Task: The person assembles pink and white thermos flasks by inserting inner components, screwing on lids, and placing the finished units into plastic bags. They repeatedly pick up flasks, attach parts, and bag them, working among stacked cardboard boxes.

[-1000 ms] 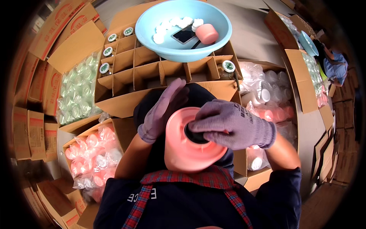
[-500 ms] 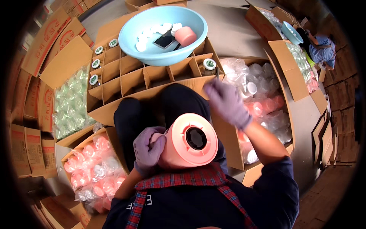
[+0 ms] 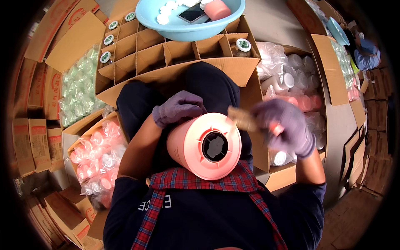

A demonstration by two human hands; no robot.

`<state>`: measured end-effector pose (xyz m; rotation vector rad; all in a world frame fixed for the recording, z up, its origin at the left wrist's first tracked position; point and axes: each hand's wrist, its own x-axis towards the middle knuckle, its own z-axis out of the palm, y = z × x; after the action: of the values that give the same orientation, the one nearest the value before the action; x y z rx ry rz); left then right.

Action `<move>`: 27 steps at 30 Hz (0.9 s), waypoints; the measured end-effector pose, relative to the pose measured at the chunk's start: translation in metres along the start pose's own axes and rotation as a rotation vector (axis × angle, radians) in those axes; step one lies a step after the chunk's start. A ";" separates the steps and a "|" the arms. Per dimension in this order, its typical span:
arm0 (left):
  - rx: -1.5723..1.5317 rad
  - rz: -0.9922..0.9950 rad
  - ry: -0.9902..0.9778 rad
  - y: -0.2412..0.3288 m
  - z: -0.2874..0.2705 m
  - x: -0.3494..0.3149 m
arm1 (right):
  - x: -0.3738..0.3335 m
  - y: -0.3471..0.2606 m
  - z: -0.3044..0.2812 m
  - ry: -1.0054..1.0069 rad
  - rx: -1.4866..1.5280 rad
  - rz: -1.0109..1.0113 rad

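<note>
Pink container (image 3: pixel 194 146): long axis 9–3 o'clock, base toward 3. Left fingers (image 3: pixel 189 100) bent, hold unclear; right fingers (image 3: pixel 271 111) grip blurred brown tool (image 3: pixel 243 120).

The middle is bright, and the plastic bags (image 3: pixel 102 152) have shiny white spots. The right hand (image 3: pixel 293 125) and the brown thing (image 3: pixel 242 119) it holds look smeared. Boxes (image 3: pixel 38 143) on the left bend near the round, dark edge.
</note>
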<state>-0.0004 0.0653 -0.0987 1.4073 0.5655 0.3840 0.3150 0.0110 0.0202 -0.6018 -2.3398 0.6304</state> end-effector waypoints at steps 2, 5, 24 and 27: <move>0.012 -0.039 -0.118 -0.005 0.003 0.016 | -0.004 -0.035 0.021 -0.177 -0.247 -0.138; 0.025 -0.054 -0.276 -0.017 0.005 0.038 | -0.006 -0.043 0.042 -0.278 -0.473 -0.241; -0.093 -0.118 -0.219 -0.017 0.032 0.036 | 0.020 -0.059 0.028 -0.389 -0.447 -0.304; -0.117 -0.099 -0.234 -0.018 0.028 0.035 | 0.019 -0.063 0.027 -0.266 -0.441 -0.357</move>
<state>0.0435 0.0600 -0.1193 1.2852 0.4126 0.1669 0.2682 -0.0354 0.0464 -0.2799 -2.7699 0.0266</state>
